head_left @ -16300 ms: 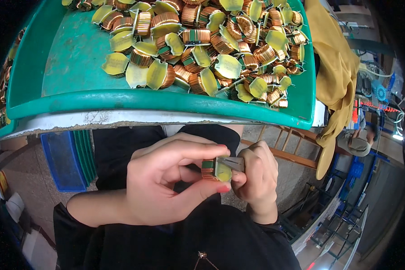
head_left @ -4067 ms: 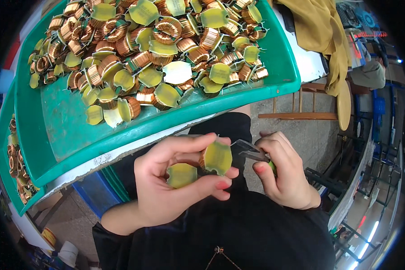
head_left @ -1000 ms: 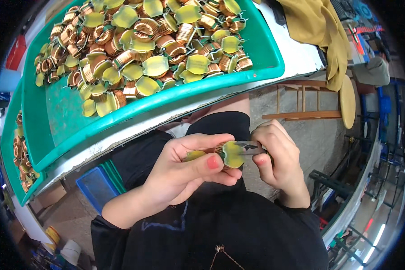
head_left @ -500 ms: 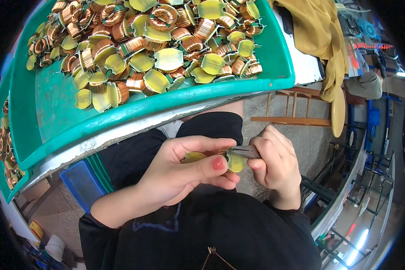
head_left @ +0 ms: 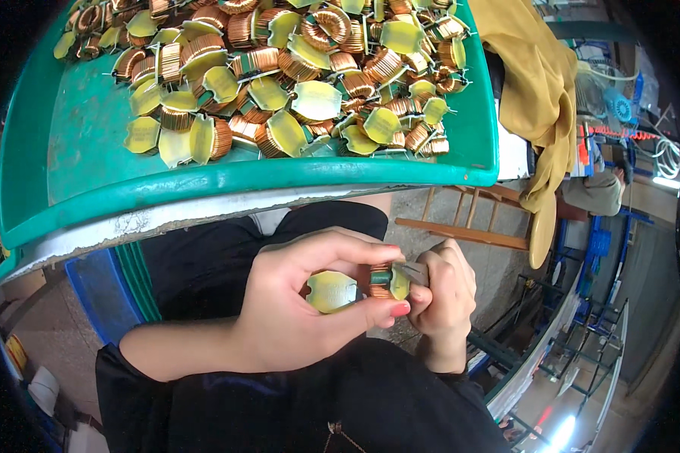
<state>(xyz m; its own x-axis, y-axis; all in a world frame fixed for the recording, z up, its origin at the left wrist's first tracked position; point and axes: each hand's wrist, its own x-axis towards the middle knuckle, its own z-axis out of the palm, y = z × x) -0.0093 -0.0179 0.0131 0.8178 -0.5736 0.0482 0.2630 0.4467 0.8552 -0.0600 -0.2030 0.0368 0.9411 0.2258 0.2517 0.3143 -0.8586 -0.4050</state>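
My left hand pinches a copper-wound toroidal coil between thumb and fingertips. A yellow end plate sits on the coil's right side. Another yellow plate rests in the hollow of the same hand; whether it has a coil behind it is hidden. My right hand is closed round metal pliers, whose jaws reach the coil's yellow plate. The handles are hidden in the fist. Both hands are above my lap, just this side of the table edge.
Beyond my hands, a green tray holds a heap of copper coils with yellow plates. A mustard cloth hangs at the right, near a wooden stool. A blue bin stands at the left. Another person is far right.
The coil has been turned, so its windings and green core now face me. The yellow plate in my left palm shows more fully. The pliers stay at the coil; the whole view has shifted.
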